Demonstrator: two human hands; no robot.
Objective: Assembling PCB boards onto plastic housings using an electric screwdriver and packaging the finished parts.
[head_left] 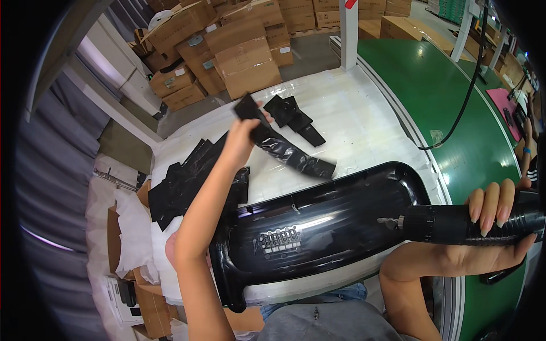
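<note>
A white-covered table carries a long, glossy black shell near its front edge, with flat black sheets piled at the left. Farther back lies a small black bundle (overlapping pieces, perhaps plastic, too coarsely seen to be sure).

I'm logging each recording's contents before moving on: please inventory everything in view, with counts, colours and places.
plastic strip: one, black, in left hand
cylinder: one, black, in right hand
key-like piece: one, silvery, cylinder's left end
long molded shell: one, black, on table
slotted block: one, grey-white, on shell
plastic pieces: several, black, left and beyond shell
table cover: one, white, under shell
cardboard boxes: many, brown, mostly back
worktop: one, green, right
cable: one, black, right
mat: one, pink, far right
curtains: count unclear, grey, left
left hand: one, bare, upper centre
right hand: one, bare, right
</note>
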